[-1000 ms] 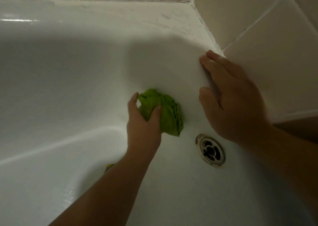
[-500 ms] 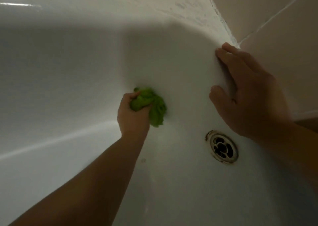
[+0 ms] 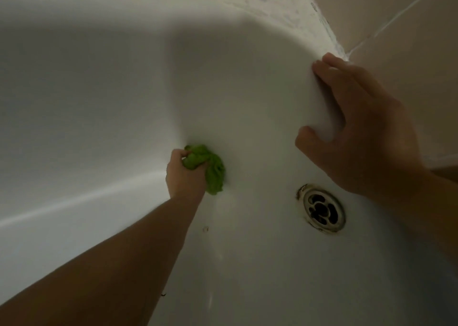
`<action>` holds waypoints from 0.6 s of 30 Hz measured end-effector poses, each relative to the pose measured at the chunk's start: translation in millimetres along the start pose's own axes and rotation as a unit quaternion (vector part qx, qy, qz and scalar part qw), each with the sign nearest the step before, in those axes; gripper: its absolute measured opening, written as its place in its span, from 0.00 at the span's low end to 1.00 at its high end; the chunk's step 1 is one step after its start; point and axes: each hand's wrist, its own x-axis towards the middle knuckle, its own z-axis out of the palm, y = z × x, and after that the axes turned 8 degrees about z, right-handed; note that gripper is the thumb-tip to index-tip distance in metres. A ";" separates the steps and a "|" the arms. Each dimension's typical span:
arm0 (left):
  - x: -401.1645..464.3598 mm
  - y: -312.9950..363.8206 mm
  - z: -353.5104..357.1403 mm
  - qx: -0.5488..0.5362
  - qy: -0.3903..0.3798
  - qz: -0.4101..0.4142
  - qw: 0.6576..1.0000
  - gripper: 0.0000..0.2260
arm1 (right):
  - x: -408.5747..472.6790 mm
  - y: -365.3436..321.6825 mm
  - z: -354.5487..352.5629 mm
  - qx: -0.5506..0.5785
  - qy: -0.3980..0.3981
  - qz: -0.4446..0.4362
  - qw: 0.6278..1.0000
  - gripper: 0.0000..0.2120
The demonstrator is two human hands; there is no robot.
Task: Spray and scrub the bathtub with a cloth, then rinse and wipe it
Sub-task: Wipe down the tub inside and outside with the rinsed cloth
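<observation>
The white bathtub fills the view. My left hand grips a crumpled green cloth and presses it against the tub's inner wall, left of the drain. My right hand lies flat with spread fingers on the tub's end wall near the rim, above and to the right of the drain. Part of the cloth is hidden inside my left fist.
A round metal drain with dark grime round its ring sits in the tub at the right. Beige wall tiles with white grout rise at the upper right. The tub's rim shows dull marks. A small speck lies below the cloth.
My left hand has slid the cloth leftward, away from the drain, and has closed tighter round it. My right hand stays pressed on the end wall.
</observation>
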 end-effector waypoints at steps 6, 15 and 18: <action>-7.4 -9.8 15.9 -0.047 -0.105 -0.091 0.989 0.15 | 0.5 0.4 0.1 0.000 0.002 -0.002 1.000 0.37; -2.8 25.3 5.6 -0.148 -0.011 -0.160 0.976 0.12 | 0.7 1.7 1.4 0.014 0.014 -0.019 1.000 0.36; -20.0 70.3 5.2 -0.187 -0.036 -0.089 0.978 0.14 | 0.7 3.5 1.9 0.011 0.020 -0.024 0.999 0.36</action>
